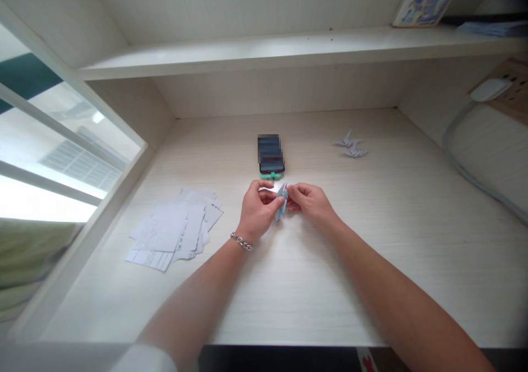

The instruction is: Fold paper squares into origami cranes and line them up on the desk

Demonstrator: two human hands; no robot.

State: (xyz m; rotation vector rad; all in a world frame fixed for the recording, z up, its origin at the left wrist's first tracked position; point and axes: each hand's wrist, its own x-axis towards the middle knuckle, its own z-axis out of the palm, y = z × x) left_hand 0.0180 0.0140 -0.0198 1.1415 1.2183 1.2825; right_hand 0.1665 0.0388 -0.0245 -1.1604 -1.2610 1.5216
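Between my two hands is a small piece of folded paper (281, 202), pale blue and white, held just above the desk. My left hand (259, 209), with a chain bracelet (241, 241) at the wrist, pinches it between thumb and fingers. On the other side, my right hand (310, 200) grips its right edge with thumb and forefinger. The fingers cover part of the folds. Straight beyond the hands lies a phone (271, 154) with a blurred screen. Folded white paper cranes (353, 151) rest on the desk farther back to the right.
Loose paper sheets (165, 226) lie in a spread pile on the left of the desk (412, 240). A shelf (256, 53) overhangs the back. On the right, a white plug (490, 90) with a grey cable (457, 160) sits in a power strip. A window frame borders the left.
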